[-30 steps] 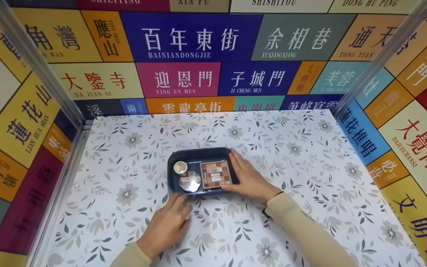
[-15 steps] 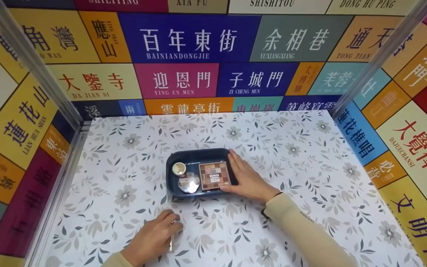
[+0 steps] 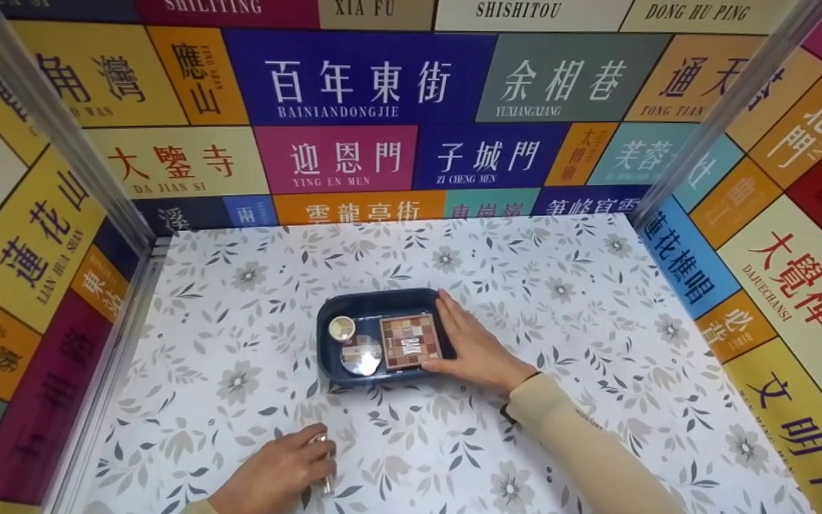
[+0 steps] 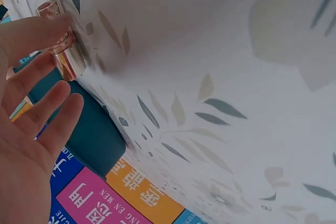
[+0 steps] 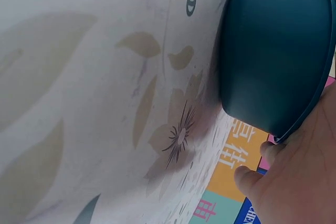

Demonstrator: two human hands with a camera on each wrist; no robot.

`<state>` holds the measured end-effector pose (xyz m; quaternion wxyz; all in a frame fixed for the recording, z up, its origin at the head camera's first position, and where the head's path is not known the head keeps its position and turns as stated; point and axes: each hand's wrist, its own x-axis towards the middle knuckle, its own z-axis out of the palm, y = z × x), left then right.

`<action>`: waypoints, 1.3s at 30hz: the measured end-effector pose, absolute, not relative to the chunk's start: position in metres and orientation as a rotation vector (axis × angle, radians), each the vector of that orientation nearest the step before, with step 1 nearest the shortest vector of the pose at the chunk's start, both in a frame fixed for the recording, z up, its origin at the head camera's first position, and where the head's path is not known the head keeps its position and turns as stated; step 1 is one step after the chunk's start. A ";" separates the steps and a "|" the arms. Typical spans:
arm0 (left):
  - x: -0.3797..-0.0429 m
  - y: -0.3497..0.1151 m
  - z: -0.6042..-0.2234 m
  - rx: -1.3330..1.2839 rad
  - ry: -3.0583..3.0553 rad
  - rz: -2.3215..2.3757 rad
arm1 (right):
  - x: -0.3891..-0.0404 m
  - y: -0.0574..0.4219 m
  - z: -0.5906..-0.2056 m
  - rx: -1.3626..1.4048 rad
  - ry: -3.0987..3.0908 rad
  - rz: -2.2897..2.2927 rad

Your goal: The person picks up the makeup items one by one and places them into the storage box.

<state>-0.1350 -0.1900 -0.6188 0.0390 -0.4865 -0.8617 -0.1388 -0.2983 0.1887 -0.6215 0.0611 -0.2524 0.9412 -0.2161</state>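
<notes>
A dark blue tray (image 3: 375, 380) sits mid-table. Inside it are a square makeup palette (image 3: 411, 343) at the right, a round clear-lidded compact (image 3: 362, 355) at front left and a smaller round pot (image 3: 342, 328) behind that. My right hand (image 3: 475, 346) rests against the tray's right end, fingers extended along the rim and thumb near the palette's front corner. Below the tray's left side, my left hand (image 3: 279, 464) pinches a small clear-and-reddish tube (image 4: 64, 59) that looks like a lip gloss or lipstick. Its other fingers are spread loosely in the left wrist view.
The table (image 3: 546, 428) wears a white cover with grey leaves and flowers. Colourful sign-printed panels (image 3: 354, 78) stand behind and on both sides, with metal posts (image 3: 711, 121) at the back corners.
My left hand has moved away from the tray's front edge toward the lower left, with the small tube in it. My right hand stays at the tray's right end.
</notes>
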 end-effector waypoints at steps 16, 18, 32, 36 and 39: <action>-0.142 -0.185 -0.619 -1.604 -2.507 -0.198 | -0.299 0.189 -0.621 -0.811 2.862 -0.666; -0.144 -0.185 -0.618 -1.606 -2.510 -0.183 | -0.298 0.189 -0.621 -0.804 2.862 -0.674; -0.161 -0.177 -0.599 -1.550 -2.354 -0.095 | -0.299 0.189 -0.621 -0.773 2.847 -0.670; -0.169 -0.175 -0.588 -1.535 -2.353 -0.055 | -0.299 0.190 -0.621 -0.800 2.854 -0.676; -0.174 -0.173 -0.582 -1.524 -2.341 -0.030 | -0.299 0.190 -0.621 -0.840 2.862 -0.668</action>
